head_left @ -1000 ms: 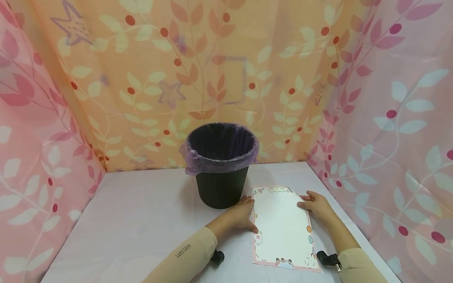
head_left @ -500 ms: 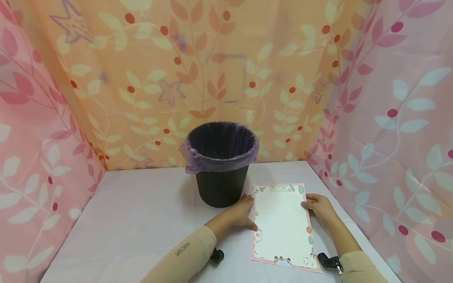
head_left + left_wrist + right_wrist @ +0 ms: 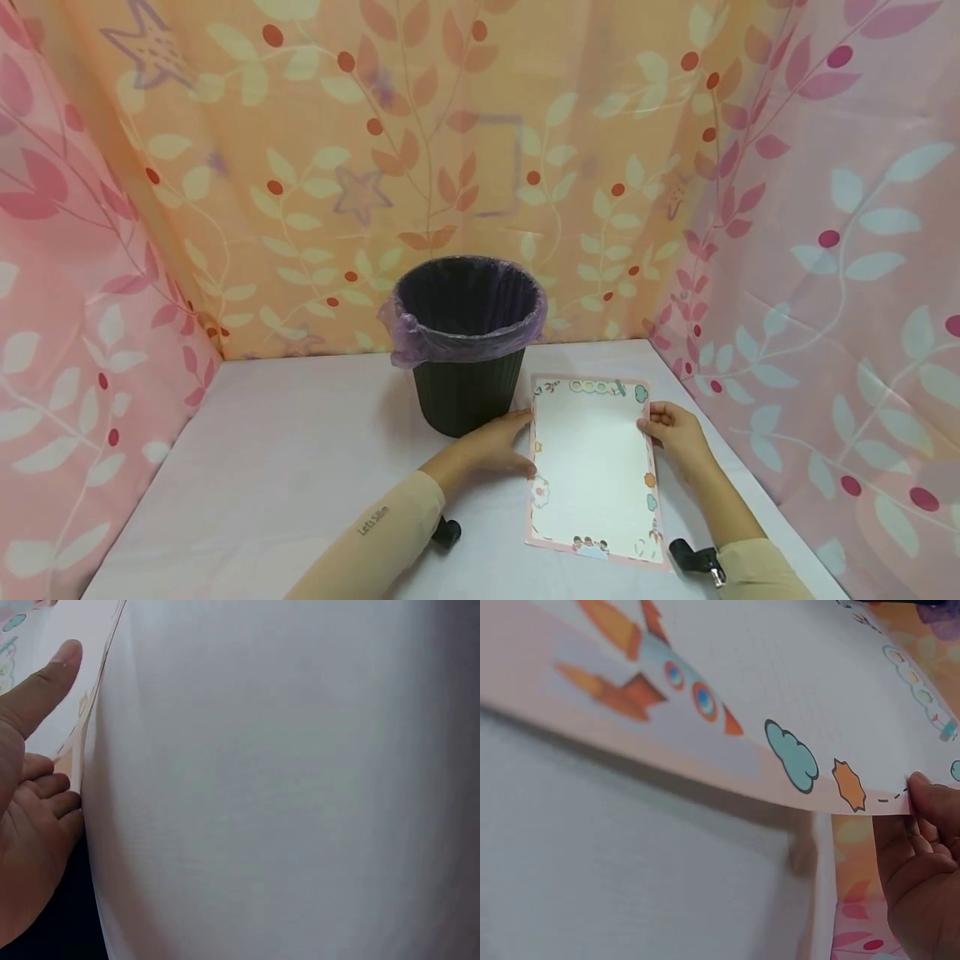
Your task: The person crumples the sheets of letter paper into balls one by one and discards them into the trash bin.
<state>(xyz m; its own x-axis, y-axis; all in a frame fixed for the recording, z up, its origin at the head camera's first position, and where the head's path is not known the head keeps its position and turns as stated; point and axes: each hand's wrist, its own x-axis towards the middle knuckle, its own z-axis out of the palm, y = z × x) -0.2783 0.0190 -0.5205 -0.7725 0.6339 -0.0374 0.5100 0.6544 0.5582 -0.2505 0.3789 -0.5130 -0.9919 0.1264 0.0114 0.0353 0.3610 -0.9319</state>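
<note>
A sheet of decorated letter paper (image 3: 588,467), white with faint lines and a pink border of small cartoons, is raised a little off the white table at the right. My right hand (image 3: 678,433) pinches its right edge near the top corner, thumb over the front and fingers behind. My left hand (image 3: 487,448) is at the opposite edge, thumb spread from the other fingers. In the left wrist view that thumb (image 3: 52,682) overlaps the paper's face, while the fingertips (image 3: 64,802) are right at its edge.
Just behind my left hand stands a black trash bin (image 3: 467,392), lined with a purple plastic bag (image 3: 480,348) folded over its rim. Patterned cloth walls (image 3: 360,150) enclose the white table (image 3: 300,467) at the back and sides.
My right hand has gone from spread fingers at the paper's edge to a pinch on it. The top right corner, earlier bent back, now lies flat, and the sheet has risen slightly.
</note>
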